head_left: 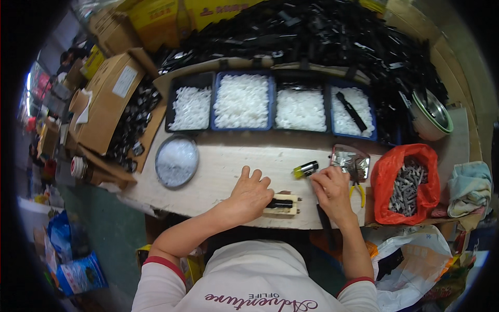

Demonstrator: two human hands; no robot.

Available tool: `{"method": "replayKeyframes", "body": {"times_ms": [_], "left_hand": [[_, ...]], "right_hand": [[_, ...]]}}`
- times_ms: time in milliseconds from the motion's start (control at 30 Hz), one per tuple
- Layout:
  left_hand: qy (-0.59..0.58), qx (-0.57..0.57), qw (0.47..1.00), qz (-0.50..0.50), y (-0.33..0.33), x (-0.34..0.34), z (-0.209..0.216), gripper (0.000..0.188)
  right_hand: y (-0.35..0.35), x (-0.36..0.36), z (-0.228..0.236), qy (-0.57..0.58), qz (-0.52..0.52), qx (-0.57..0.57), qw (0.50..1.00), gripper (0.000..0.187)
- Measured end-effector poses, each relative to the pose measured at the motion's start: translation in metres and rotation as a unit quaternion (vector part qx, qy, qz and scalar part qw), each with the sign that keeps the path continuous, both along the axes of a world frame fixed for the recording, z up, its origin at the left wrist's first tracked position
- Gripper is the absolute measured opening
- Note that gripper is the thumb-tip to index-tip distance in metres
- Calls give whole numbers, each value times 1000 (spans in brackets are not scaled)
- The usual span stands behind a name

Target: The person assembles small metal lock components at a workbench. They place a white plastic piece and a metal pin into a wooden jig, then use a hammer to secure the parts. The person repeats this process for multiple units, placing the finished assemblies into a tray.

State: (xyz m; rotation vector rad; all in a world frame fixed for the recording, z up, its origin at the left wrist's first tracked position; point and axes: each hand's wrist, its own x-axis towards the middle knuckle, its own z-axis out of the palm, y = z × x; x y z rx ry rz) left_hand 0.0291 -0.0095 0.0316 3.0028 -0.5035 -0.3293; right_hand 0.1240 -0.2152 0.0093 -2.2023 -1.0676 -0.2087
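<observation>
A cream-coloured fixture (294, 204) with a black elongated part (280, 203) lying in it sits near the table's front edge. My left hand (251, 193) rests over the fixture's left end, its fingers stretched out and apart; the thumb is hidden. To the right of the fixture, my right hand (335, 191) has its fingers curled and pinched together, and whatever they hold is too small to make out. Just beyond those fingertips lies a small black cylinder with a yellow-green end (305, 170). A dark strip (326, 224) extends past the table edge beside my right wrist.
Bins of small white parts (243, 101) line the back; a black piece (352, 112) lies across the rightmost. A round tray (176, 161) stands left. Yellow-handled pliers (357, 192), a clear bag (349, 156) and a red bag of grey parts (382, 182) are right. Black parts (312, 41) heap behind.
</observation>
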Motion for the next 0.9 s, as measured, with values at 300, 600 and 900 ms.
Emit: {"method": "replayKeyframes", "body": {"times_ms": [300,600,900], "left_hand": [[-159,-126,979,1,-55,145,11,15],[-270,-42,960,54,-97,254,-22,10],[-184,-235,954,36,-83,250,-12,12]], "right_hand": [[-45,47,-7,-47,-174,-113,977,9],[-26,78,-23,-48,-164,-242,955,16],[-26,78,-20,-4,-146,-214,966,11]]}}
